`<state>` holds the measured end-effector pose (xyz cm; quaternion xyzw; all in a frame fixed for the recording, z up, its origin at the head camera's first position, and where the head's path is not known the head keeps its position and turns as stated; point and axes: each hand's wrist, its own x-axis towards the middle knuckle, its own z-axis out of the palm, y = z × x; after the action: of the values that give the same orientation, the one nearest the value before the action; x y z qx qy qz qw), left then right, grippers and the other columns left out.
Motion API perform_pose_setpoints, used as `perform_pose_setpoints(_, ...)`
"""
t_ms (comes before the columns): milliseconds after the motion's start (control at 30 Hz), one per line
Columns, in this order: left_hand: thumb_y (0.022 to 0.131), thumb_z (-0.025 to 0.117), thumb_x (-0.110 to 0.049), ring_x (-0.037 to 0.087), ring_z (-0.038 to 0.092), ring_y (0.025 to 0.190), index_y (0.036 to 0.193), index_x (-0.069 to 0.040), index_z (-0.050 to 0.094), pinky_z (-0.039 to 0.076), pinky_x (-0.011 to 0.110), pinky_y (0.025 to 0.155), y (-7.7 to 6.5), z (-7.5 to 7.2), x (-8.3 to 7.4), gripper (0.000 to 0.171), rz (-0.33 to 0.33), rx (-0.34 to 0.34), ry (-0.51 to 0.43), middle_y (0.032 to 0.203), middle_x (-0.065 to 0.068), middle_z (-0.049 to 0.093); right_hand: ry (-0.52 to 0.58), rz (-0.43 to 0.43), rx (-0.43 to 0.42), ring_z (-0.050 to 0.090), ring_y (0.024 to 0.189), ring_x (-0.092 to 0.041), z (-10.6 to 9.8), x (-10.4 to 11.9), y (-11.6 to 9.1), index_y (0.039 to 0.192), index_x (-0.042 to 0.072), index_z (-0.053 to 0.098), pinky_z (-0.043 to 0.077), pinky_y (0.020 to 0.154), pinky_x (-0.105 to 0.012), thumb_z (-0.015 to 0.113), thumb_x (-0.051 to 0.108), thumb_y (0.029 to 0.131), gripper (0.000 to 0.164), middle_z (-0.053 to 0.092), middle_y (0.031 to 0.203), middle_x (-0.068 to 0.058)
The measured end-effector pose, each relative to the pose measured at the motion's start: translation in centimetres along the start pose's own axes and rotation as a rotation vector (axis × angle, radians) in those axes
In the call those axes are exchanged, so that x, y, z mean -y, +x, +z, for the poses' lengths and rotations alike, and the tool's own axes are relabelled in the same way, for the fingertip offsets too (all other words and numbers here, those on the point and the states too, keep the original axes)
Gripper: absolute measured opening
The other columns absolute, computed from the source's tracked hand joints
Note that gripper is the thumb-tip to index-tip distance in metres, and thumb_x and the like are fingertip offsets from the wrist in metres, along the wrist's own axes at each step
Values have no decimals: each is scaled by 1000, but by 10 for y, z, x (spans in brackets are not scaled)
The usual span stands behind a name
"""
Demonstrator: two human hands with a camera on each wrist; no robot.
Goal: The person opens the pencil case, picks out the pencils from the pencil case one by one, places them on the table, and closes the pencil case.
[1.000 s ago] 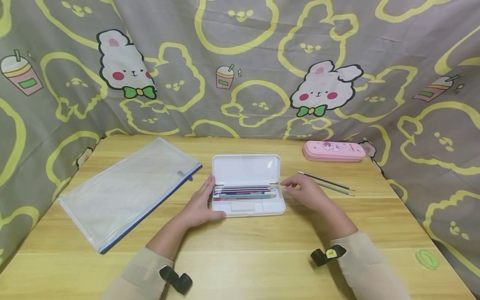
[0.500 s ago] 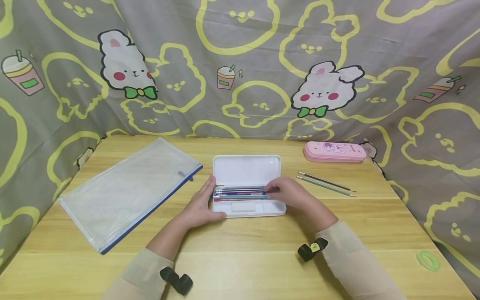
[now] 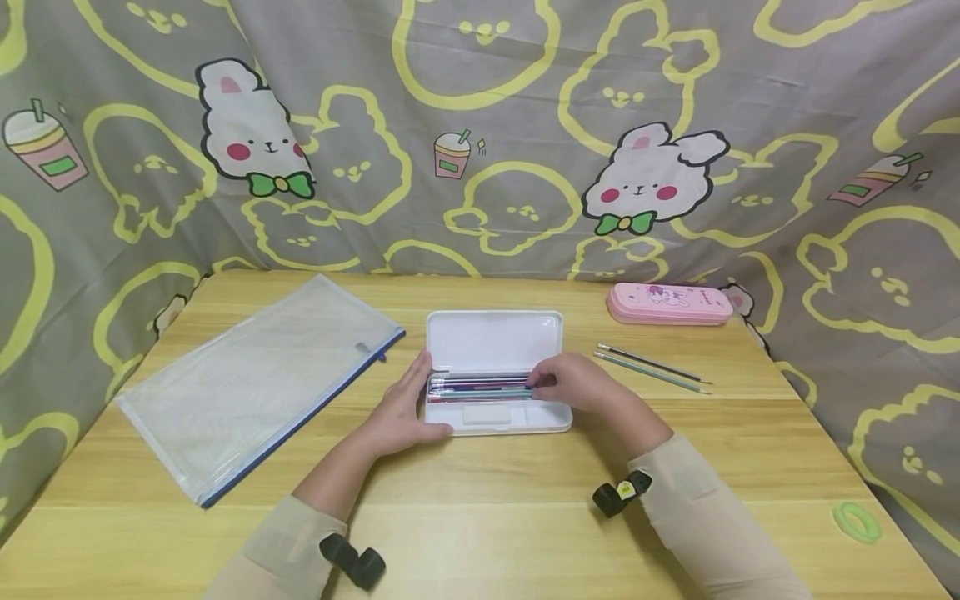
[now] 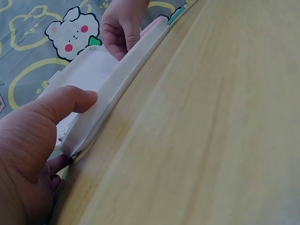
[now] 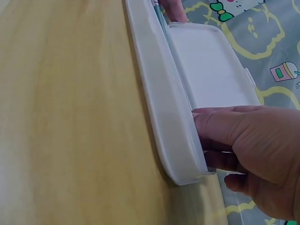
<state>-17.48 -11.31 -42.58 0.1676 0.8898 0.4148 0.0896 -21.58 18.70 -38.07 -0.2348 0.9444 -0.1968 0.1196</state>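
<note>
A white pencil case [image 3: 493,340] stands with its lid raised on the wooden table. Several pencils [image 3: 480,385] lie along its back part, and a white eraser [image 3: 486,414] sits in front of them. My left hand [image 3: 401,412] holds the left end of the case; in the left wrist view the thumb [image 4: 77,99] bends over the front wall. My right hand [image 3: 573,383] reaches into the right end, its thumb and fingers pinching at the pencil ends. In the right wrist view those fingertips [image 5: 201,119] are partly hidden behind the case wall.
Two pencils [image 3: 652,367] lie right of the case, below a closed pink pencil case [image 3: 670,304]. A clear zip pouch [image 3: 262,383] with a blue zip lies at left. A green ring [image 3: 857,522] is near the right edge. Patterned cloth [image 3: 517,100] hangs behind.
My right hand has moved left from beside the white case into its right end, onto the pencils. The left hand stays on the case's left end.
</note>
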Motion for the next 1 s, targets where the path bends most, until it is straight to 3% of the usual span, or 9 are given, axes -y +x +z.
perform_pose_setpoints(200, 71, 81, -36, 40, 6, 151, 158, -7, 5, 14, 61, 120, 0, 0, 2, 120, 3, -3, 6, 166, 12, 0, -16, -42, -38, 68, 98, -20, 4, -2, -2, 101, 12, 77, 52, 94, -44, 68, 15, 90, 14, 76, 100, -2)
perform_pose_setpoints(533, 71, 81, -37, 39, 5, 152, 158, -7, 4, 12, 60, 120, 1, 0, 1, 120, -1, 6, -1, 166, 12, -1, 49, -123, -100, 64, 94, -19, 8, -9, -7, 106, 8, 76, 52, 87, -40, 67, 12, 90, 18, 72, 97, -4)
perform_pose_setpoints(833, 72, 81, -38, 41, 6, 151, 158, -7, 5, 15, 62, 119, 1, 0, 1, 119, 0, 5, 2, 166, 12, 0, 183, -52, -116, 59, 91, -15, 4, -14, -14, 108, 11, 74, 50, 83, -33, 65, 11, 93, 18, 69, 97, -2)
perform_pose_setpoints(1000, 72, 81, -37, 40, 6, 152, 158, -7, 5, 14, 61, 120, 1, 0, 1, 119, -1, 3, 4, 166, 12, 0, 208, -22, -184, 55, 85, -14, 2, -27, -25, 112, 9, 73, 48, 75, -28, 63, 9, 93, 21, 67, 94, -3)
